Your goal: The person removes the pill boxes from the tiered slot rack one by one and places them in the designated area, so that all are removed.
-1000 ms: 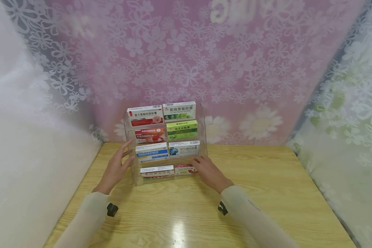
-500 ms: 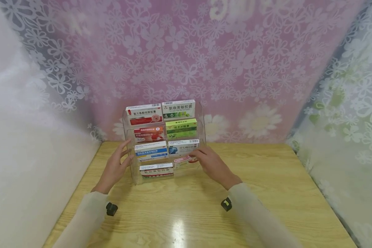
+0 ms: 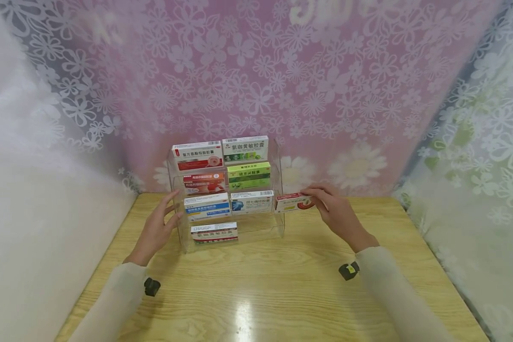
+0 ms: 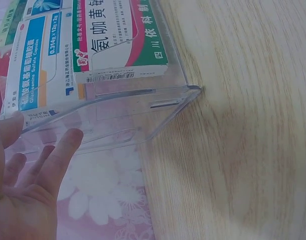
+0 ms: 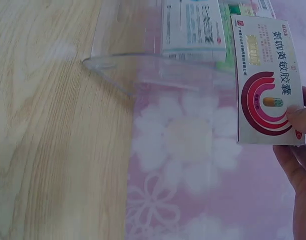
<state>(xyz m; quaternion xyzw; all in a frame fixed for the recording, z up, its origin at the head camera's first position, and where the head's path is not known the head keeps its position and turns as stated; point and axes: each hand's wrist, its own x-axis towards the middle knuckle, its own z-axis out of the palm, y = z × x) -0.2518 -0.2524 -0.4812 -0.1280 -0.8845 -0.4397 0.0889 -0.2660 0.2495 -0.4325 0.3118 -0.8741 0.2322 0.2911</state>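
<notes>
My right hand (image 3: 341, 216) pinches a white and red medicine box (image 3: 291, 203) by its right end, just off the right side of a clear display rack (image 3: 262, 229). In the right wrist view the box (image 5: 262, 65) shows red and pink arcs and a capsule picture; the thumb lies on its face, with fingers behind. My left hand (image 3: 153, 233) is at the rack's left side, fingers extended. The left wrist view has its fingertips against or close to the clear side panel (image 4: 113, 102); exact contact is hard to tell.
Several medicine boxes stand in tiers on the rack, among them a green box (image 3: 249, 176), a blue and white box (image 3: 208, 209) and a lowest-tier box (image 3: 214, 233). The lower right slot holds no box. Floral cloth (image 3: 256, 90) hangs behind the wooden table (image 3: 205, 294).
My right hand has taken the red and white medicine box out of the lower right slot and moved it up and right, outside the rack. The left hand has stayed nearly still.
</notes>
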